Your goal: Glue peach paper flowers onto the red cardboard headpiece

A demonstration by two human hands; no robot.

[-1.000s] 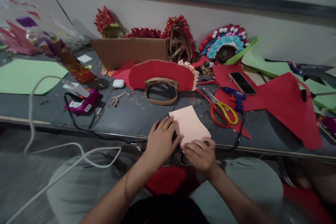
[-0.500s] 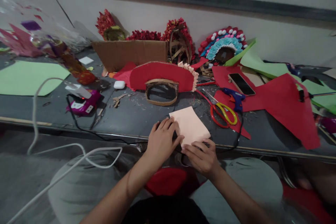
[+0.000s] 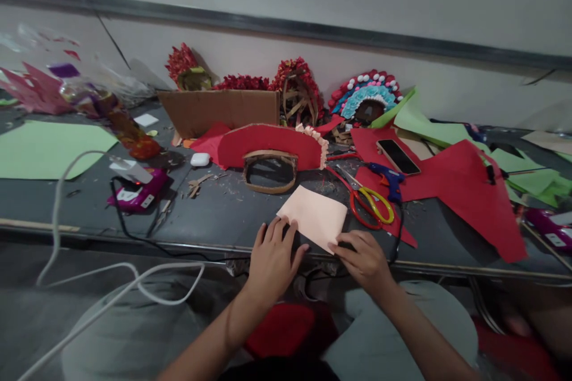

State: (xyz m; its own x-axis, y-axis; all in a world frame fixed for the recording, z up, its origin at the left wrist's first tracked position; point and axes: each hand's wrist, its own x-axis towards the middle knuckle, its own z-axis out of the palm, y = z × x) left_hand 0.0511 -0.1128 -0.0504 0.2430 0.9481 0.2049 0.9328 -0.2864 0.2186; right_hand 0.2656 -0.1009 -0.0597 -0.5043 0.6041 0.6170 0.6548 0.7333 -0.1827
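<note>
A pale peach sheet of paper point(image 3: 315, 214) lies near the table's front edge, seemingly folded over. My left hand point(image 3: 273, 256) is open, its fingers stretched out and their tips at the paper's left edge. My right hand point(image 3: 364, 259) pinches the paper's near right corner between thumb and fingers. Just beyond the paper stands a red curved headdress point(image 3: 268, 143) with a cardboard band point(image 3: 270, 189) at its base. Ruffled peach trim point(image 3: 322, 146) runs along its right edge.
Scissors point(image 3: 373, 205) with red and yellow handles and a blue glue gun point(image 3: 391, 180) lie to the right, by a phone point(image 3: 398, 156) on red paper point(image 3: 473, 190). At left are a purple power strip point(image 3: 138, 190), a bottle point(image 3: 111, 110) and green paper point(image 3: 49, 149).
The paper has turned, its free edge now slanting toward my right hand. My right hand has shifted right to the paper's corner; my left hand has slid toward me. The camera view has tilted up.
</note>
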